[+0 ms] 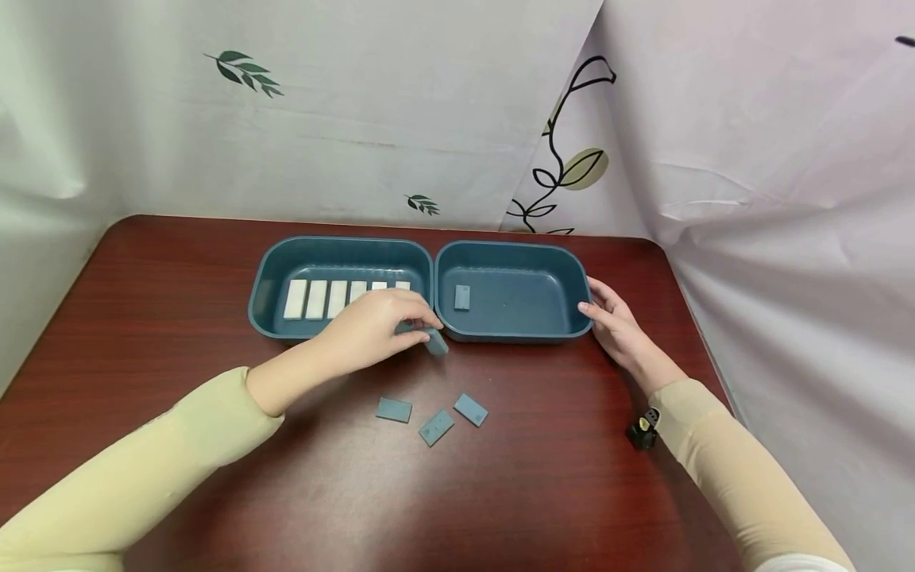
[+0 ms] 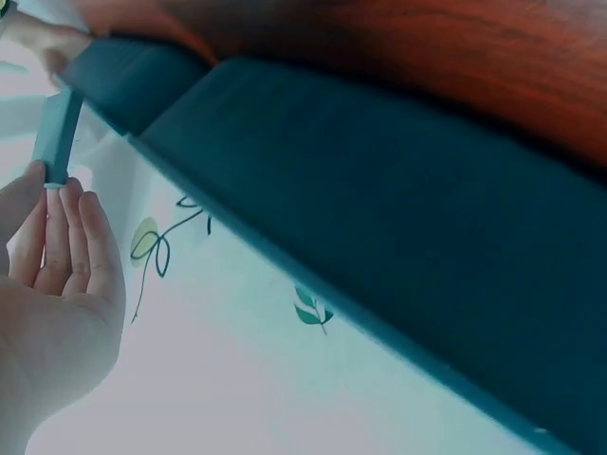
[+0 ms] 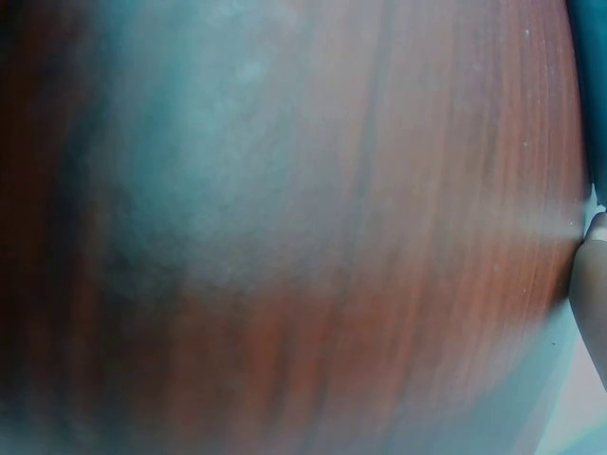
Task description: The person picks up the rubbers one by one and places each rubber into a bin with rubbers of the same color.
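Observation:
My left hand (image 1: 379,322) pinches a blue-grey rectangular tile (image 1: 437,342) between thumb and fingers, just in front of where two blue bins meet. The left wrist view shows the same tile (image 2: 59,137) standing on edge at the fingertips. At the outer end of the right bin (image 1: 515,340), my right hand (image 1: 616,326) grips the wall, thumb at the rim and fingers outside. One blue-grey tile (image 1: 462,298) lies inside that bin, on its left. In the left bin (image 1: 268,314), several white tiles (image 1: 317,299) stand in a row, partly hidden by my left hand.
Three blue-grey tiles (image 1: 436,427) lie loose on the dark red wooden table (image 1: 543,477) in front of the bins. A white patterned cloth (image 1: 343,135) hangs behind the table and along its sides. A small black device (image 1: 642,430) is at the right sleeve.

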Tool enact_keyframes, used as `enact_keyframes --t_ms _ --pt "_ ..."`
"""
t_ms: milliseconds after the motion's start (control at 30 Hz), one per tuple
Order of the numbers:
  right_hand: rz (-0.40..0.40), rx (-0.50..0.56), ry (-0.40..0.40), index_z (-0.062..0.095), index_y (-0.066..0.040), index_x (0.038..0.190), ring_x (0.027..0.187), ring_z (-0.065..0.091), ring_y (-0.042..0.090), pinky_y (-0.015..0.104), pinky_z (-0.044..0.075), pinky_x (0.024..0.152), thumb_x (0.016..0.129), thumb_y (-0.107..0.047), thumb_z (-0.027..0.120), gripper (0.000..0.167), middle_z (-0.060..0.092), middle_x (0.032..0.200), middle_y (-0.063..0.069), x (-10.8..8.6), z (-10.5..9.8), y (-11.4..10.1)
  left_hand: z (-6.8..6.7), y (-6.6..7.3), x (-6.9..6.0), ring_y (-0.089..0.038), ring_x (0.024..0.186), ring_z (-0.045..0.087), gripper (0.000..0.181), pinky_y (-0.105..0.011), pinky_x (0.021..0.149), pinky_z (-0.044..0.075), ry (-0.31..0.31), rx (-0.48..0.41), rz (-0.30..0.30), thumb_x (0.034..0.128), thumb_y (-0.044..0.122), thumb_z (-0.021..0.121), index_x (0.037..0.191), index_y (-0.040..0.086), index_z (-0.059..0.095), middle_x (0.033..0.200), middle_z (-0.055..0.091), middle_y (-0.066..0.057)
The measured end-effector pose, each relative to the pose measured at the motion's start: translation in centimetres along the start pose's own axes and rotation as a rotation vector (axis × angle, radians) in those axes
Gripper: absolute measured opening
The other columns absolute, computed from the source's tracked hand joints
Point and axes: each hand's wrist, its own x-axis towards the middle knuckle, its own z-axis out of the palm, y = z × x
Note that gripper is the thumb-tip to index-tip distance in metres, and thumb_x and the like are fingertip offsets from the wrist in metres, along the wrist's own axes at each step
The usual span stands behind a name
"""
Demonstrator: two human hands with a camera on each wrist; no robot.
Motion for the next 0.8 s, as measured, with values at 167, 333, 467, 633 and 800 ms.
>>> enact_keyframes --t_ms 167,333,467,633,800 --pt "0.013 -0.014 0.006 0.044 -0.01 0.151 0.126 0.061 0.004 0.015 0.052 0.101 0.108 0.0 0.053 0.045 0.063 0.137 -0.01 0.0 0.1 -0.2 -0.5 -0.1 1.1 -0.017 0.094 0.07 0.023 -0.034 0.079 0.059 0.021 -0.041 -0.035 0.0922 0.013 0.085 0.115 0.014 0.082 0.111 0.079 -0.001" --pt "0.014 -0.014 0.008 0.047 -0.013 0.149 0.126 0.061 0.005 0.016 0.052 0.101 0.108 0.0 0.052 0.043 0.063 0.137 -0.008 -0.1 0.1 -0.2 -1.2 -0.3 2.7 -0.016 0.09 0.072 0.022 -0.033 0.078 0.06 0.022 -0.139 -0.101 0.0925 0.01 0.084 0.114 0.012 0.082 0.105 0.08 -0.002" --pt "0.011 -0.008 0.001 0.048 -0.014 0.148 0.126 0.061 0.005 0.016 0.052 0.101 0.108 0.0 0.052 0.042 0.063 0.137 -0.009 -0.1 0.1 -0.2 -1.8 -0.5 4.2 -0.017 0.088 0.073 0.019 -0.034 0.081 0.063 0.034 -0.204 -0.121 0.0916 0.008 0.084 0.11 0.009 0.081 0.101 0.081 -0.005" --pt "0.01 0.0 -0.004 0.048 -0.015 0.147 0.125 0.061 0.004 0.015 0.052 0.101 0.109 0.0 0.051 0.041 0.062 0.137 -0.009 -0.1 0.0 -0.2 -2.0 -1.1 5.7 -0.019 0.086 0.074 0.016 -0.034 0.083 0.063 0.043 -0.246 -0.133 0.0905 0.008 0.085 0.106 0.007 0.081 0.099 0.081 -0.007" --pt "0.006 -0.008 0.008 0.049 -0.015 0.147 0.125 0.061 0.004 0.016 0.052 0.101 0.108 0.001 0.052 0.042 0.064 0.137 -0.009 0.0 0.2 -0.2 -1.8 -1.6 6.9 -0.02 0.089 0.075 0.013 -0.034 0.085 0.063 0.016 -0.245 -0.131 0.0916 0.009 0.084 0.104 0.008 0.081 0.1 0.081 -0.008"
